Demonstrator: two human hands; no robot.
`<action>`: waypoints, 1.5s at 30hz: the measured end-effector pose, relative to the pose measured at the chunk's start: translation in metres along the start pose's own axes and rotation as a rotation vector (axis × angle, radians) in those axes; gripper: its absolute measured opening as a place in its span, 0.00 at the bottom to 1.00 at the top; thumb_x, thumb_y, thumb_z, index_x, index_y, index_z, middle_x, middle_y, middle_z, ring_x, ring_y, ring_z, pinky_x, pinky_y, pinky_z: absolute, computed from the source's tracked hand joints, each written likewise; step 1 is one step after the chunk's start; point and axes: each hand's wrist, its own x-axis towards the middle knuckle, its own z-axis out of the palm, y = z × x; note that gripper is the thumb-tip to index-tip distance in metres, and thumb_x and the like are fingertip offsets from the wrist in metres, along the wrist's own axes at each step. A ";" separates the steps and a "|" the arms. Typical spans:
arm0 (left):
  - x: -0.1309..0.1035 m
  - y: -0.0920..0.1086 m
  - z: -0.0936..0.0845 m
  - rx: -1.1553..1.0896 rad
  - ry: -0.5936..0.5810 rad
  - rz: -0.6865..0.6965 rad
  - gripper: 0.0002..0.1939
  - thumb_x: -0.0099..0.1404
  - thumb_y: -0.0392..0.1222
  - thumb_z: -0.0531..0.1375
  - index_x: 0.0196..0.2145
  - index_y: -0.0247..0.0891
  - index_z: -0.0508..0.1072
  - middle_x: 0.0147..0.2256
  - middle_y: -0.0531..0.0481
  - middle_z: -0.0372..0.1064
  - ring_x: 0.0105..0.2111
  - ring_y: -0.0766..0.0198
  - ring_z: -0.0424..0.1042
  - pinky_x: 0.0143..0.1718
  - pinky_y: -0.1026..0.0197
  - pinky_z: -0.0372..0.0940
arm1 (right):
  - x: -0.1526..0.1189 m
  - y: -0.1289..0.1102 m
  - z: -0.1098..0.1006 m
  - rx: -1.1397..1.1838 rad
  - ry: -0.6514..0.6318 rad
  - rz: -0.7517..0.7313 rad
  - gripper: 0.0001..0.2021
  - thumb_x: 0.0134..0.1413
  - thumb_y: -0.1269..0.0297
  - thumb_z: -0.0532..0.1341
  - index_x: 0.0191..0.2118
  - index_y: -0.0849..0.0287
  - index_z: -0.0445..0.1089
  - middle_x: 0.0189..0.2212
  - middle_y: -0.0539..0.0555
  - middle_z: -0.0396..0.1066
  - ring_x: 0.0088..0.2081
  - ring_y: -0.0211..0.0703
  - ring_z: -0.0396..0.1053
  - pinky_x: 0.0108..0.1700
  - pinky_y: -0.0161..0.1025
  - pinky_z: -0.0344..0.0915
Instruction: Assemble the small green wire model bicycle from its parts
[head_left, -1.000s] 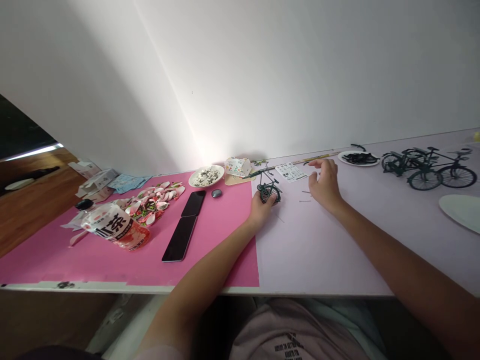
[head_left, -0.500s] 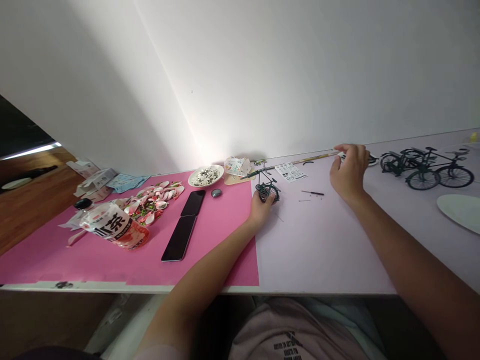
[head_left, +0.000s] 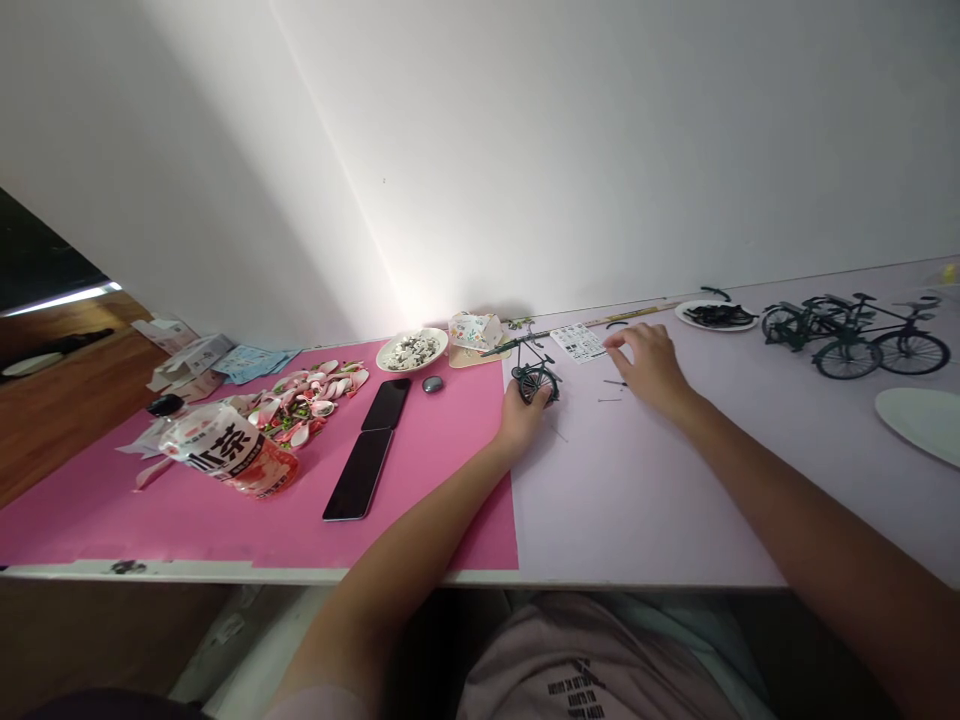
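My left hand [head_left: 523, 412] is closed around the rear of a small dark green model bicycle [head_left: 531, 366], keeping it upright above the table. To its right, in the air, is my right hand [head_left: 651, 368], thumb and forefinger brought together in a pinch; whatever may be between them is too small to make out. Under that hand lies a thin dark screwdriver [head_left: 615, 383], partly covered by it. A thin pin [head_left: 609, 401] rests just in front. The printed instruction sheet [head_left: 579, 343] lies beyond the pinched fingertips.
A white plate of black parts [head_left: 718, 316] stands near the wall, beside several finished model bicycles [head_left: 847, 340]. Another plate [head_left: 921, 418] sits at the right. Leftward are a bowl [head_left: 382, 362], a folding phone [head_left: 361, 470], pink-white pieces [head_left: 304, 405] and a drink bottle [head_left: 232, 450].
My right hand has moved left and nearer from beside the plate of black parts, which it now uncovers, and its fingers have come together. My left hand and the bicycle have stayed put.
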 end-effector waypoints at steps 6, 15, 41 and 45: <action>0.000 -0.001 0.001 0.004 0.028 0.028 0.21 0.62 0.46 0.70 0.47 0.33 0.71 0.47 0.39 0.76 0.43 0.56 0.79 0.50 0.48 0.75 | -0.007 -0.011 -0.011 0.117 -0.524 0.019 0.09 0.58 0.61 0.63 0.43 0.51 0.76 0.38 0.55 0.76 0.46 0.54 0.69 0.47 0.46 0.66; 0.002 -0.003 0.000 0.024 0.053 0.049 0.19 0.64 0.44 0.68 0.48 0.33 0.70 0.48 0.37 0.76 0.44 0.56 0.79 0.50 0.49 0.75 | -0.011 -0.011 -0.019 -0.013 -0.802 0.206 0.16 0.55 0.70 0.61 0.49 0.52 0.74 0.42 0.56 0.75 0.41 0.48 0.72 0.40 0.39 0.65; -0.001 0.003 0.000 0.086 0.183 0.026 0.16 0.65 0.42 0.68 0.47 0.35 0.69 0.48 0.40 0.77 0.48 0.55 0.77 0.55 0.51 0.71 | -0.039 -0.077 -0.006 0.288 -0.956 0.024 0.14 0.52 0.50 0.67 0.29 0.55 0.71 0.27 0.50 0.71 0.28 0.42 0.65 0.29 0.38 0.58; -0.001 0.002 -0.001 0.081 0.171 0.034 0.16 0.66 0.42 0.67 0.47 0.35 0.69 0.48 0.40 0.77 0.47 0.56 0.77 0.53 0.52 0.71 | -0.044 -0.078 0.000 0.273 -0.934 -0.012 0.10 0.55 0.55 0.64 0.30 0.55 0.71 0.27 0.51 0.72 0.28 0.43 0.65 0.30 0.38 0.56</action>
